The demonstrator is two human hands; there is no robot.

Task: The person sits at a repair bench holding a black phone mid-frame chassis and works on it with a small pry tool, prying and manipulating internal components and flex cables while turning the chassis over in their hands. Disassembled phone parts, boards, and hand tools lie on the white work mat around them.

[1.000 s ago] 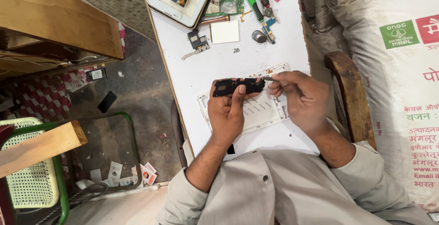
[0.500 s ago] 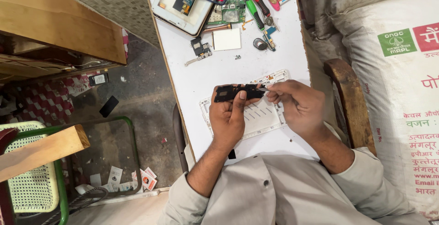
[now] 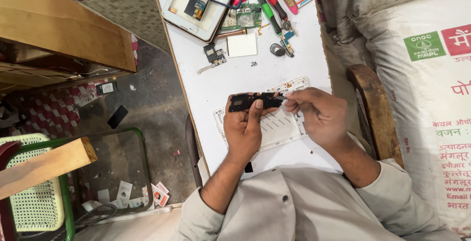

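My left hand (image 3: 246,129) grips a small black plastic phone part (image 3: 255,101), thumb lying over it. My right hand (image 3: 319,116) pinches the right end of the same black part with its fingertips. Both hands hover over a white phone frame (image 3: 287,128) that lies flat on the white table (image 3: 235,79). My grey sleeves fill the bottom of the view.
At the table's far end lie a white tablet shell (image 3: 196,13) with circuit boards, a green circuit board (image 3: 243,19), a white square pad (image 3: 242,45), screwdrivers with green and red handles (image 3: 267,5) and small loose parts. A printed white sack (image 3: 422,84) and wooden armrest (image 3: 375,108) stand right; a green chair frame (image 3: 64,192) left.
My hands keep holding the black part in the same way. The view has shifted slightly, so the table appears a little lower in the frame.
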